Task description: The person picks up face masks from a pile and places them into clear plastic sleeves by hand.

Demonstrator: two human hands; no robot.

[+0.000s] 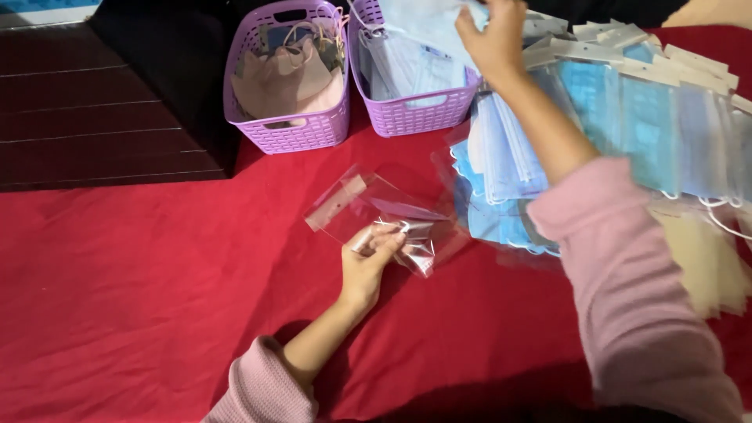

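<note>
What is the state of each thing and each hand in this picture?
Left hand: shut on clear plastic bag, lying flat.
Right hand: grasping blue face mask over right basket.
Left basket: upright, holds beige masks.
Bagged masks: fanned out in a row.

A clear plastic sleeve bag [376, 215] lies flat on the red cloth, its long axis running from upper left to lower right. A pale header strip with a small punched hole marks its upper-left end; the lower-right end is crumpled and pinched between fingertips. It is transparent, glossy and creased, with nothing visible inside. A light blue pleated face mask [427, 19] is lifted above the right-hand purple basket, gripped at its upper right edge, hanging slack, its upper part cut off by the frame.
</note>
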